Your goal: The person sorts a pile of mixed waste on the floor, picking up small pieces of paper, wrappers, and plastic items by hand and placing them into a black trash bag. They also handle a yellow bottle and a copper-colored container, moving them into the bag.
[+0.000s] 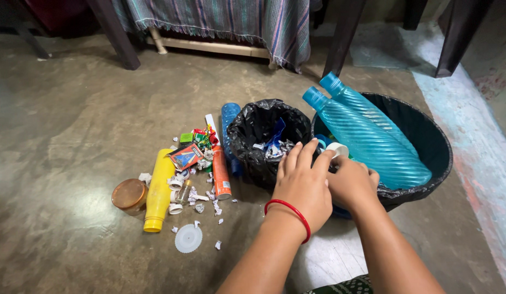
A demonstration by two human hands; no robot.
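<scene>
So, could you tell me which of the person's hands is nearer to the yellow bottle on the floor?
Left. The left hand is right of the yellow bottle, at the small black bin; the right hand is farther right.

A single head-worn camera looks steeply down and forward from close above, onto the floor, with furniture legs along the top edge.

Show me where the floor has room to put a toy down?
Bare floor lies left of the yellow bottle, up to the dark furniture legs. Crowded: the litter pile beside the small black-lined bin, and the big bin with two blue bottles, where both hands meet.
</scene>
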